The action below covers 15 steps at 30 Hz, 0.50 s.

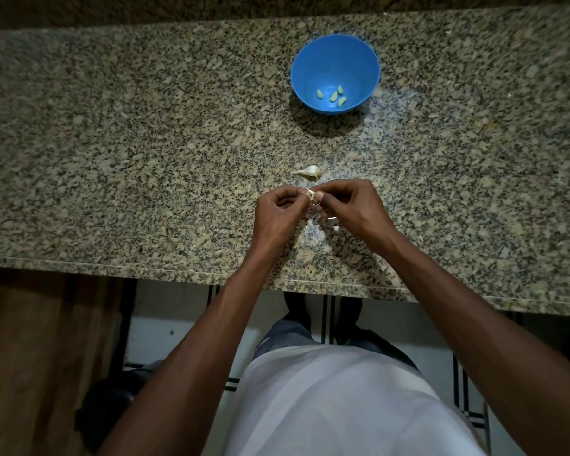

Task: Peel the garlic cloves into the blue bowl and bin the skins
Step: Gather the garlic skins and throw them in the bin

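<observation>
Fingers: While both sets of fingertips meet over the counter, the left hand (277, 209) and the right hand (352, 205) each pinch the same small pale garlic clove (315, 195), a curl of papery skin lifting off it between them.
Grip state: both hands are clenched on the clove, thumb against forefinger; neither is free.
Handling: the clove looks light, firm and small, likely to slip once bare; its skin is thin, dry and brittle, so it probably tears in flakes. Best held by the blunt root end, the skin caught at the pointed tip.
Skins: a few whitish papery scraps (323, 222) lie on the counter just beneath the hands, not yet binned.
Waiting clove: one unpeeled white clove with a tapered tail (308, 171) lies just beyond the hands.
Bowl: the round blue plastic bowl (334, 54) stands farther back, well apart, holding four peeled yellowish cloves (333, 96).
Surface: speckled grey-and-tan granite countertop (145, 143).
Bin: none in view.
</observation>
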Available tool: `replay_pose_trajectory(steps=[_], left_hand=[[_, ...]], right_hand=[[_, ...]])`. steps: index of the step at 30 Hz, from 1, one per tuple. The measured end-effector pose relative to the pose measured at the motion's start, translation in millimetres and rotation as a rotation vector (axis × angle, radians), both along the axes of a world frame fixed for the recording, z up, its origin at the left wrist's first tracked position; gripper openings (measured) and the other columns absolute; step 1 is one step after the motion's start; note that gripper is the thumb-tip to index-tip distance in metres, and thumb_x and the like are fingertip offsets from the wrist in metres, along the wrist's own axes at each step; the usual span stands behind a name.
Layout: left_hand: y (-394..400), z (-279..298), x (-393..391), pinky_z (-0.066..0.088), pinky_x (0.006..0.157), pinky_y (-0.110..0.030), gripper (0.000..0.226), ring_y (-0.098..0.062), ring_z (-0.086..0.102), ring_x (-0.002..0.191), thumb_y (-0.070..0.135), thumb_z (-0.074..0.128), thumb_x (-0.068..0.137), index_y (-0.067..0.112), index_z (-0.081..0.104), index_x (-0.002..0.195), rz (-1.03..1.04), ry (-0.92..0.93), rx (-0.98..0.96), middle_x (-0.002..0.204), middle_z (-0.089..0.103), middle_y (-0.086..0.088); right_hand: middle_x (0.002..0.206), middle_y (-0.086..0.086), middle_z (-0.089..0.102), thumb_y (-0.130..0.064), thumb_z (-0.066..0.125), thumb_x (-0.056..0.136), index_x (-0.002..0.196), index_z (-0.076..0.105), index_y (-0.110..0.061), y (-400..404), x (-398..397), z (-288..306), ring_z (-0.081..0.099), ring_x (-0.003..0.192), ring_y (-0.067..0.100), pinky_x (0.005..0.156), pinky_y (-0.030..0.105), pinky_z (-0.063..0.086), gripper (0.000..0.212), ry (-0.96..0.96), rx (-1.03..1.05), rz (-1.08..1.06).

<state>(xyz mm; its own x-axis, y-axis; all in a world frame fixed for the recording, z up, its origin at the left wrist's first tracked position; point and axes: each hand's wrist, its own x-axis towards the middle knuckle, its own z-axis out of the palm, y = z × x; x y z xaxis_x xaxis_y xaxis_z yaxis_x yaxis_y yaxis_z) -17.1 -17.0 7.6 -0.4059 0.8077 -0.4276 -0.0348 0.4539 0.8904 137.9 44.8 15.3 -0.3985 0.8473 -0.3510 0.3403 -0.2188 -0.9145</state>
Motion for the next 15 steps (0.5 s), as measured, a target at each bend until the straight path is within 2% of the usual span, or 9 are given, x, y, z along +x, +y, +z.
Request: replay_pose_trajectory(steps=[4,11,15], left_hand=[[-0.3,-0.9,-0.7,0.060,0.075,-0.025,0.012,-0.014,0.071,0.082,0.011,0.073,0.094,0.005,0.074,0.103,0.027,-0.001,-0.012,0.094,0.075,-0.011],[-3.3,0.9,-5.9,0.060,0.084,-0.028,0.017,-0.019,0.074,0.101,0.011,0.075,0.092,0.009,0.077,0.109,-0.021,-0.071,0.051,0.107,0.077,-0.007],[-5.5,2.8,-9.1,0.061,0.091,-0.033,0.022,-0.017,0.074,0.104,0.018,0.081,0.089,0.009,0.077,0.108,-0.127,-0.074,0.085,0.107,0.078,-0.003]], right_hand=[[0.084,0.000,0.079,-0.021,0.067,0.102,0.106,0.079,-0.014,-1.7,-0.7,1.0,0.075,0.076,0.016,0.074,0.037,0.064,0.015,-0.067,0.076,0.034],[0.084,0.005,0.078,-0.020,0.065,0.103,0.099,0.077,-0.018,-3.7,1.8,0.6,0.074,0.074,0.016,0.076,0.038,0.063,0.013,-0.045,0.010,0.021],[0.081,0.002,0.078,-0.022,0.064,0.104,0.098,0.076,-0.016,-3.0,3.5,-0.5,0.072,0.069,0.008,0.066,0.026,0.057,0.015,-0.078,0.008,0.027]])
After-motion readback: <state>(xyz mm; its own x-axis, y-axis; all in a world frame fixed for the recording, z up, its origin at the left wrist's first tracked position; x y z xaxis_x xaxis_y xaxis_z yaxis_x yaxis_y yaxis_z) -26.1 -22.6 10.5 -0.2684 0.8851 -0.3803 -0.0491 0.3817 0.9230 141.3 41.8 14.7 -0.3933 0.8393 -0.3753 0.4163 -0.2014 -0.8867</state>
